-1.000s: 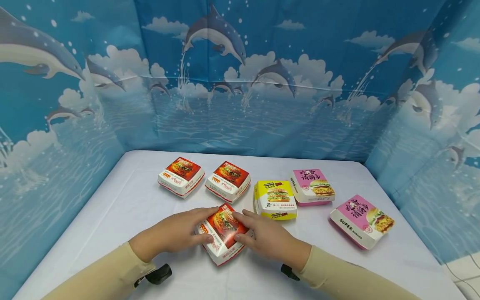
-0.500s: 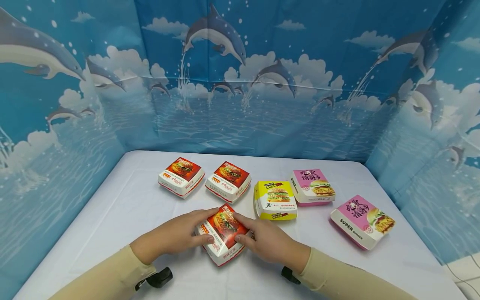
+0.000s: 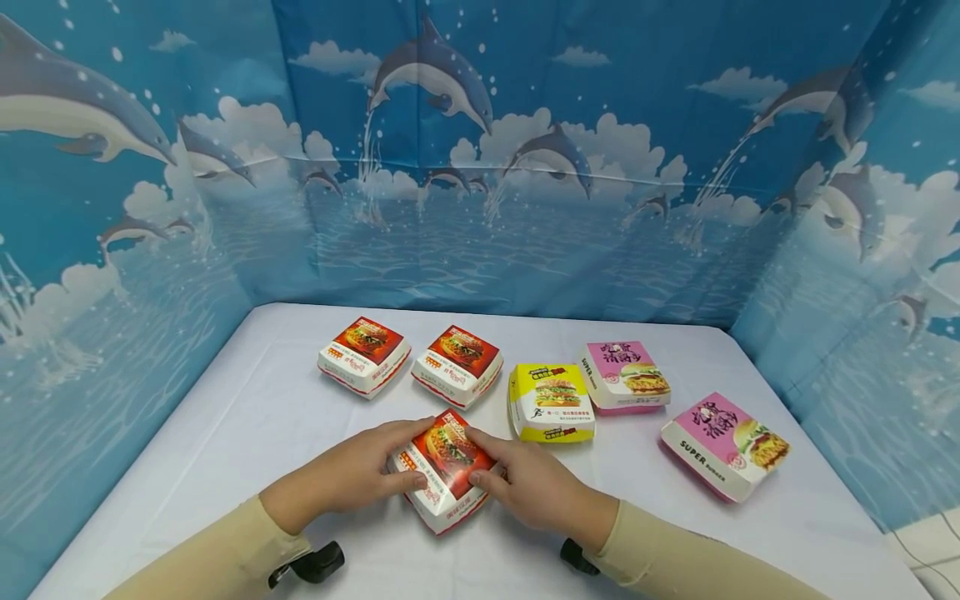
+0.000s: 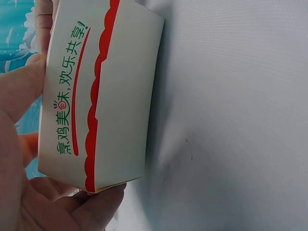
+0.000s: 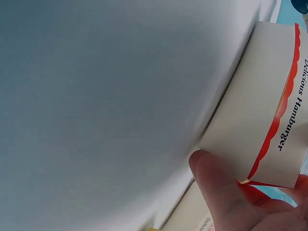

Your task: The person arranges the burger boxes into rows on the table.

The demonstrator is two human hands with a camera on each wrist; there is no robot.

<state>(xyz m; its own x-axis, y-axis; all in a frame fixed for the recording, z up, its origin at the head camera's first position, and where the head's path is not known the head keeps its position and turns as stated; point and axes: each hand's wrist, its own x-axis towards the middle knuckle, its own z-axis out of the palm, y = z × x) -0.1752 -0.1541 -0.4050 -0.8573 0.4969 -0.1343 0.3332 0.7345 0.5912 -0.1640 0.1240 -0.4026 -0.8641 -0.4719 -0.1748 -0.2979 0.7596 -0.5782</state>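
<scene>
A red-and-white burger box [image 3: 450,458] lies on the white table near its front, turned at an angle. My left hand [image 3: 351,468] grips its left side, thumb at the front of the lid and other fingers round the edge. From the right, my right hand [image 3: 534,485] holds the opposite side with its thumb on the lid. In the left wrist view, the box's white wall [image 4: 122,101] has a red scalloped band and green lettering. Part of the left hand [image 4: 19,125] shows beside it. The right wrist view shows a fingertip [image 5: 207,166] low against the box's corner.
Two more red burger boxes, one at left [image 3: 365,357] and one nearer the middle [image 3: 457,365], sit behind. A yellow burger box [image 3: 552,402] touches or nearly touches a pink one [image 3: 626,375]. Another pink box [image 3: 725,446] lies farther right. A dolphin-print curtain [image 3: 480,233] surrounds the table [image 3: 247,400].
</scene>
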